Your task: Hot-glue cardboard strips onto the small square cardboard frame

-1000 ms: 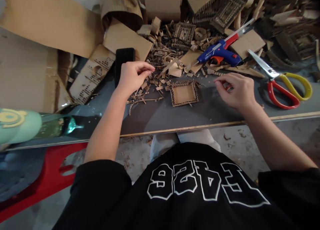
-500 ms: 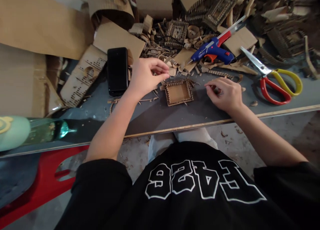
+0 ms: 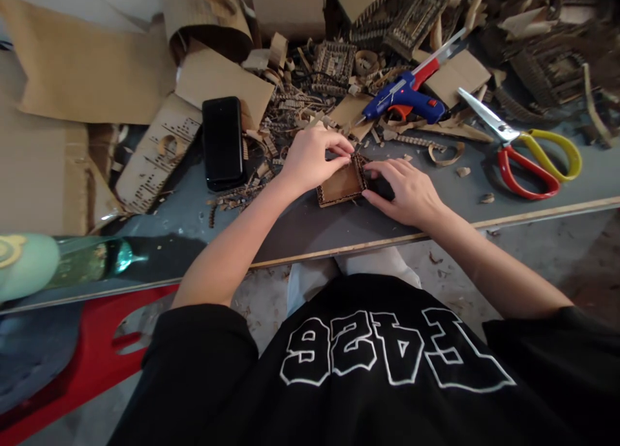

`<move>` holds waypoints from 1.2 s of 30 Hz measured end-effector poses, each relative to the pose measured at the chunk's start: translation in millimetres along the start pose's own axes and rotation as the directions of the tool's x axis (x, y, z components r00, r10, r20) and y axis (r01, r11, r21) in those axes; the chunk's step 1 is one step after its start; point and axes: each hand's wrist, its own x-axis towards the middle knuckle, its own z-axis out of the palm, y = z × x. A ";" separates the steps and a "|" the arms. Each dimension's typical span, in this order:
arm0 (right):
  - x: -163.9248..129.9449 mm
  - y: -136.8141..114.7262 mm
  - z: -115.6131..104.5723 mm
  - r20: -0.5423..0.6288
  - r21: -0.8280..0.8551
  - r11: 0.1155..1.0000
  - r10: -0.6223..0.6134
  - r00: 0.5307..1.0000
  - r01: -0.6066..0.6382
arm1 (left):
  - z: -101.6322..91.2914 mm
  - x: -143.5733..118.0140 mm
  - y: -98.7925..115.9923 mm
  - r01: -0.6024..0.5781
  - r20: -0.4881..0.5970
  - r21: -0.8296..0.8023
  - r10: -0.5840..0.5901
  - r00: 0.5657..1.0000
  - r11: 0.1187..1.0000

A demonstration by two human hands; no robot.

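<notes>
In the head view, a small cardboard box (image 3: pixel 339 188) sits on the table (image 3: pixel 300 236). The left hand (image 3: pixel 314 154) bunches its fingertips over it, grip unclear; the right hand (image 3: pixel 405 193), fingers parted, touches its right wall.

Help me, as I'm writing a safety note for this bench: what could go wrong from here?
1. The blue glue gun shows a small red light and lies just beyond the left hand and right hand; if hot, its nozzle might burn fingers.
2. Both hands are at the small cardboard tray, so pressing too firmly could bend its walls.
3. The scissors lie right of the right hand, blades bare; a careless reach might cause a cut.
</notes>
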 end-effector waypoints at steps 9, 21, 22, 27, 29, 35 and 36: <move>-1.4 -1.3 0.7 0.106 -0.106 0.991 -0.075 0.992 0.086 | 16.1 1.3 -12.0 -0.064 -0.081 0.201 0.082 0.993 0.977; -2.7 -5.0 -0.8 0.066 -0.066 0.997 -0.028 0.997 0.032 | 16.0 -0.8 -12.5 -0.125 -0.084 0.326 0.161 0.983 0.937; -2.6 -4.6 -1.3 0.053 -0.049 0.999 -0.021 0.998 0.024 | 11.4 -1.4 -12.7 -0.134 -0.092 0.321 0.172 0.981 0.938; 12.2 0.6 -4.8 -0.081 0.074 0.992 0.106 0.991 -0.100 | -11.3 -4.1 -20.3 -0.129 -0.165 0.271 0.178 0.970 0.954; 24.8 -0.8 -5.7 -0.090 0.066 0.986 0.159 0.983 -0.153 | -11.0 -5.9 -26.0 -0.142 -0.138 0.238 0.178 0.974 0.961; 52.5 -18.8 1.5 0.015 -0.117 0.966 0.233 0.972 -0.230 | 10.8 -11.0 -39.2 -0.259 -0.021 0.199 0.268 0.963 0.945; 54.4 -19.7 2.0 0.017 -0.126 0.965 0.232 0.973 -0.228 | 13.3 -11.1 -40.6 -0.260 -0.019 0.198 0.269 0.963 0.945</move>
